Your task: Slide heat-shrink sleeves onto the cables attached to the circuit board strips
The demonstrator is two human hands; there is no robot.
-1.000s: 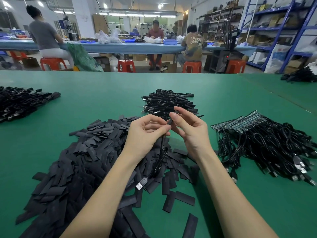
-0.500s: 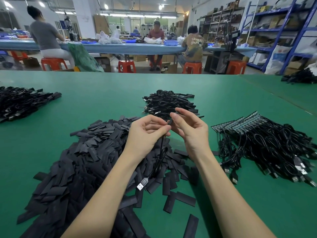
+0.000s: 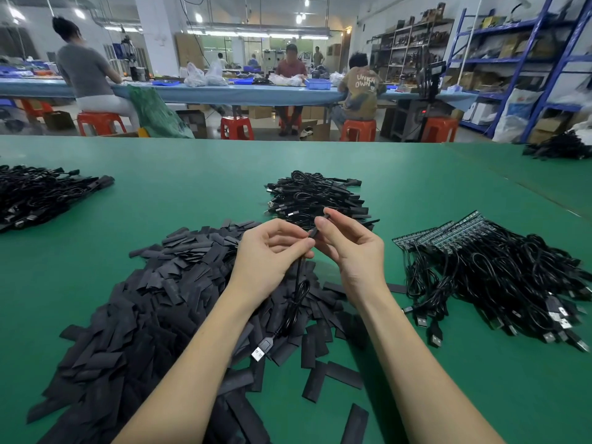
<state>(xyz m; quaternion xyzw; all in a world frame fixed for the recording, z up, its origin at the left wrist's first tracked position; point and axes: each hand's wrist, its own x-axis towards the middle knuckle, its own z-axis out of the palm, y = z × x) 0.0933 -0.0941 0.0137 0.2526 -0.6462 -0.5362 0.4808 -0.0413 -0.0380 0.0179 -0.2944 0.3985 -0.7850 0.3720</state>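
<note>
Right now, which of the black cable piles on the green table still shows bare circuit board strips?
The pile of unsleeved cables to the right of the right hand: a row of circuit board strips lies exposed along its far edge. The other piles show only black.

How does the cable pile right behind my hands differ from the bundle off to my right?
The compact black cable pile behind the hands shows no bare boards, only black sleeve-like ends; the sprawling black cable bundle on the right shows a row of bare green circuit board strips along its far-left edge. The rear pile is smaller and tighter; the right bundle fans wide, USB plugs trailing toward you. Both lie on the green table.
</note>
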